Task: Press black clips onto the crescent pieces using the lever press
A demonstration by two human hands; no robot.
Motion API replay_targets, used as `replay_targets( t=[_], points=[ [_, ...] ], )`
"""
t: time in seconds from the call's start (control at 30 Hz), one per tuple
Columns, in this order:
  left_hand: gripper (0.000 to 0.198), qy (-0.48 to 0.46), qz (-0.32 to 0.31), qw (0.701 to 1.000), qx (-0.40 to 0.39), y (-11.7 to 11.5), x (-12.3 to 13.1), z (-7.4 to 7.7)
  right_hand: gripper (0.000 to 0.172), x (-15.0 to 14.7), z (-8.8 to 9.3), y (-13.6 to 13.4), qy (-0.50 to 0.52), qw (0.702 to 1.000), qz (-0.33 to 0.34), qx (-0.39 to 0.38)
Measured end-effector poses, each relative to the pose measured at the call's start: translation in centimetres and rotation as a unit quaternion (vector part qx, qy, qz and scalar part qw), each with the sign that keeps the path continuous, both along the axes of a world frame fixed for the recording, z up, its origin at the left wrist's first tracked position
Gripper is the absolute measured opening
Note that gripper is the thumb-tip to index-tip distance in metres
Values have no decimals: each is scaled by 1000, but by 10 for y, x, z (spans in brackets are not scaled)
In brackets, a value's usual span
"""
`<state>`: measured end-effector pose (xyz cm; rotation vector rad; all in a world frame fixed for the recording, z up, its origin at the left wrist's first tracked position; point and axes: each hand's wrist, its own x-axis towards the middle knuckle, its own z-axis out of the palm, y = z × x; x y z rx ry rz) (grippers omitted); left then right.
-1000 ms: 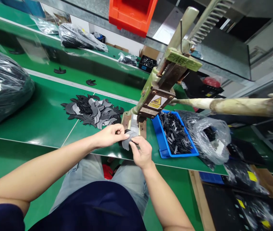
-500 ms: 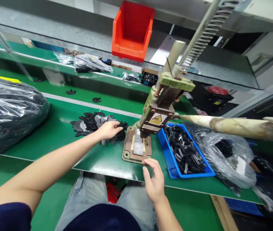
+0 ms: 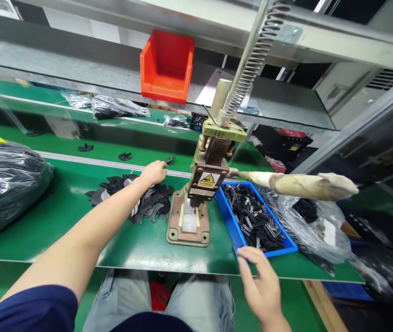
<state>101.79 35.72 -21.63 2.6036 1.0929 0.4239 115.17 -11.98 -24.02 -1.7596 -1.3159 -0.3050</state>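
My left hand (image 3: 154, 172) is reached out past the heap of parts, over the far edge strip of the bench. Its fingertips are pinched at the end of a small black curved part (image 3: 170, 159) by the green belt. Below that hand lies a heap of flat black and grey curved pieces (image 3: 151, 203). My right hand (image 3: 260, 281) has thumb and fingers apart, with nothing between them, near the front corner of a blue bin (image 3: 240, 237) of small black parts. Between the hands stands a hand press (image 3: 206, 177); a pale plate (image 3: 189, 220) lies on its base.
The press lever (image 3: 296, 184) sticks out to the right above the bin. A large plastic-wrapped bag (image 3: 6, 184) lies at left, clear bags (image 3: 321, 226) at right. Two curved black parts (image 3: 125, 157) sit on the belt. An orange bin (image 3: 167, 69) is on the shelf.
My left hand has carried the black curved part from beside the heap, away from me to the belt's edge. My right hand has moved right, from the press base to the blue bin's corner.
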Motion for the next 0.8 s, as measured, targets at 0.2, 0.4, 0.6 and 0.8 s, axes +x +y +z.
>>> replay_targets(
  t=[0.2,0.4,0.6,0.8],
  points=[
    [30,-155,-97,982,39,-98,-87,-50,29,86,22,-17,-51,966,-158,-200],
    [18,-215,-190,958,-3,-196,-150,-101,37,97,16,-10,-18,931,-212,-297],
    [12,-236,-179,955,-15,-209,-154,-110,30,94,16,6,-9,928,-234,-289],
    [13,-228,-185,955,-31,-207,-152,-112,29,90,27,30,-1,938,-209,-276]
  ],
)
